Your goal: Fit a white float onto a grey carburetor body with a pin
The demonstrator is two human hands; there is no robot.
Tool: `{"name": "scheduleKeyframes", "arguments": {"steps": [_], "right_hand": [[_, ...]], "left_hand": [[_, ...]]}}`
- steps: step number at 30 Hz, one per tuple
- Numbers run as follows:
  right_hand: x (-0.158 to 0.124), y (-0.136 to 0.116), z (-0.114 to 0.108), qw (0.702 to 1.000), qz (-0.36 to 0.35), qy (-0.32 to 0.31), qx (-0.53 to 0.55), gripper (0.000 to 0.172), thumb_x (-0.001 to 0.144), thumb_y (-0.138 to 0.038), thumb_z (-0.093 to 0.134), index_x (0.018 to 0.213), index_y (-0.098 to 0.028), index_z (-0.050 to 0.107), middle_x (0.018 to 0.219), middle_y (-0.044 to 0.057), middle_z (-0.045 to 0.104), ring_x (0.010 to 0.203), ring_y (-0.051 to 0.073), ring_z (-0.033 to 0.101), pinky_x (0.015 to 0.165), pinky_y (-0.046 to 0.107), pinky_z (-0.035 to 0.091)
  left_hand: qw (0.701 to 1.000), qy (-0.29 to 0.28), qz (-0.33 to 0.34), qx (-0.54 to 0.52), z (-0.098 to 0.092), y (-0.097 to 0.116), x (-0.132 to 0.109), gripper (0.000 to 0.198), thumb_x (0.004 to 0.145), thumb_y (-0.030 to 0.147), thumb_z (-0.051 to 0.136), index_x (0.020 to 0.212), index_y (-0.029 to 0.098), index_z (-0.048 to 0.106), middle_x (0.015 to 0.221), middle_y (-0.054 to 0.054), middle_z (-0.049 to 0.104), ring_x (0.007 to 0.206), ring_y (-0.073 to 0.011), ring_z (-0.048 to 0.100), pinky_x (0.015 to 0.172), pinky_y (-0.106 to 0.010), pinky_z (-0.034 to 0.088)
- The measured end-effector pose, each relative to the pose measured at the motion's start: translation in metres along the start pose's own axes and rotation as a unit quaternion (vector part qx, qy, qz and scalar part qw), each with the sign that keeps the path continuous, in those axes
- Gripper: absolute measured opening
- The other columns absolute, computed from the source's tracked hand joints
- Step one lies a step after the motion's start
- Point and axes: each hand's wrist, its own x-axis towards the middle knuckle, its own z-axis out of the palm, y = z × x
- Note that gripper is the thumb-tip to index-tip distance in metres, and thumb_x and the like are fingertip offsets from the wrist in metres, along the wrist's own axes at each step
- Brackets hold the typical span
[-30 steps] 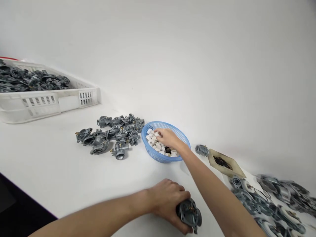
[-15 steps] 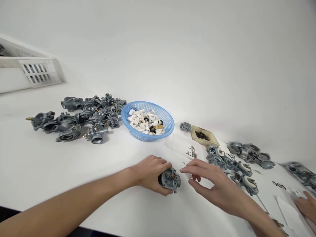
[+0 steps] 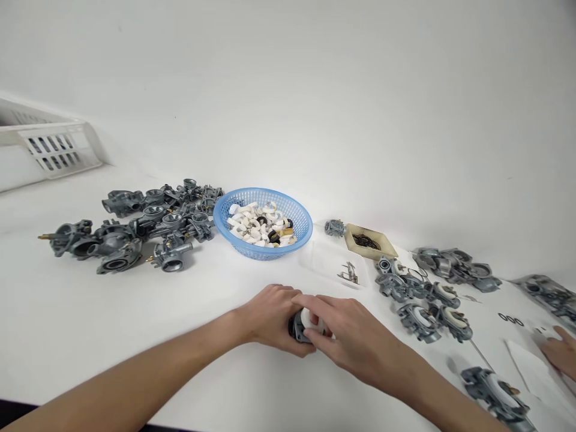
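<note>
My left hand (image 3: 270, 315) grips a grey metal carburetor body (image 3: 297, 328) on the white table, fingers wrapped round it. My right hand (image 3: 348, 336) pinches a small white plastic piece (image 3: 309, 318) against the top of that body. Both hands meet near the front edge of the table. A blue plastic basket (image 3: 297, 237) of white pieces, with a few black and tan ones, stands behind the hands.
A heap of grey carburetor bodies (image 3: 135, 222) lies left of the basket. A white crate (image 3: 49, 150) sits far left. Right of the basket are a small tray of metal clips (image 3: 348, 273), a tan dish of black rings (image 3: 369, 242) and bodies with white pieces fitted (image 3: 423, 300). Another person's hand (image 3: 560, 354) rests at the right edge.
My right hand left the basket with a white piece and came back to the body in my left hand. The view swung right.
</note>
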Motion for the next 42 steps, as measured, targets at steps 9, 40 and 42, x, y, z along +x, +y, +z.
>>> {"name": "scheduleKeyframes", "arguments": {"steps": [9, 40, 42], "right_hand": [[0.000, 0.003, 0.000, 0.996, 0.006, 0.074, -0.044, 0.028, 0.090, -0.026, 0.065, 0.118, -0.029, 0.060, 0.088, -0.001, 0.069, 0.065, 0.016, 0.061, 0.056, 0.028, 0.040], [-0.021, 0.095, 0.077, 0.952, -0.023, 0.098, 0.289, 0.073, 0.067, -0.043, 0.091, 0.131, -0.029, 0.058, 0.115, 0.003, 0.060, 0.092, 0.018, 0.057, 0.079, 0.030, 0.049], [-0.022, 0.097, 0.074, 0.955, -0.028, 0.106, 0.275, 0.073, 0.070, -0.050, 0.088, 0.132, -0.028, 0.057, 0.117, 0.004, 0.060, 0.093, 0.019, 0.058, 0.080, 0.030, 0.050]], "left_hand": [[0.999, 0.052, 0.001, 0.000, 0.003, -0.001, 0.000, 0.048, 0.063, 0.057, 0.075, 0.095, 0.023, 0.063, 0.077, 0.000, 0.062, 0.065, -0.0186, 0.059, 0.060, -0.029, 0.039], [0.987, 0.131, 0.090, 0.033, 0.001, 0.011, 0.000, 0.039, 0.079, 0.032, 0.069, 0.113, 0.020, 0.056, 0.100, -0.008, 0.068, 0.078, -0.0193, 0.067, 0.069, -0.032, 0.057], [0.988, 0.123, 0.084, 0.033, 0.001, 0.010, -0.001, 0.039, 0.079, 0.032, 0.069, 0.114, 0.020, 0.055, 0.101, -0.008, 0.068, 0.078, -0.0195, 0.068, 0.068, -0.032, 0.057]]}}
